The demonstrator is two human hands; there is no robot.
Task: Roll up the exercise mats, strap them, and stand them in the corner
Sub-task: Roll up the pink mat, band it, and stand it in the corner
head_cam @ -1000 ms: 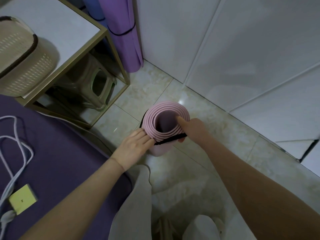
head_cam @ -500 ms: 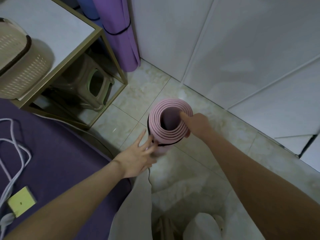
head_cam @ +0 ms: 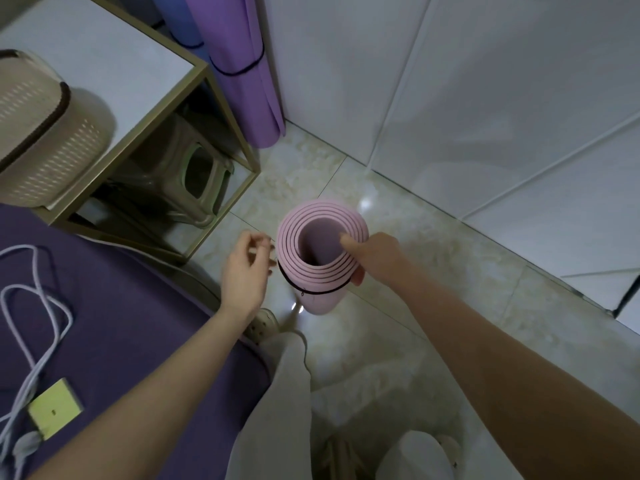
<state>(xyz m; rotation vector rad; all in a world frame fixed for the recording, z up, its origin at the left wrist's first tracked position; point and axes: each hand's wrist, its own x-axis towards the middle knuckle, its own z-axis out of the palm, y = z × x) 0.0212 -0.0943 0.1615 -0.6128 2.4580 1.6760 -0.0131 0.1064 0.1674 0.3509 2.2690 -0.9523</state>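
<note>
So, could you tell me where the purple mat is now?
In the head view, upper left: the purple mat stands against the wall, beside the blue mat.

We see a gold-framed side table (head_cam: 104, 71) with a white top. A pale perforated basket (head_cam: 45, 140) sits on it, and a plastic stool (head_cam: 194, 181) is tucked beneath. White panelled walls (head_cam: 485, 98) run to its right. The floor (head_cam: 467, 323) in front of it is glossy beige marble tile that catches a bright glare (head_cam: 367, 203).

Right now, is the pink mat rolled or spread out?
Rolled and upright: the pink mat shows spiral layers on top, and a black strap circles it.
</note>
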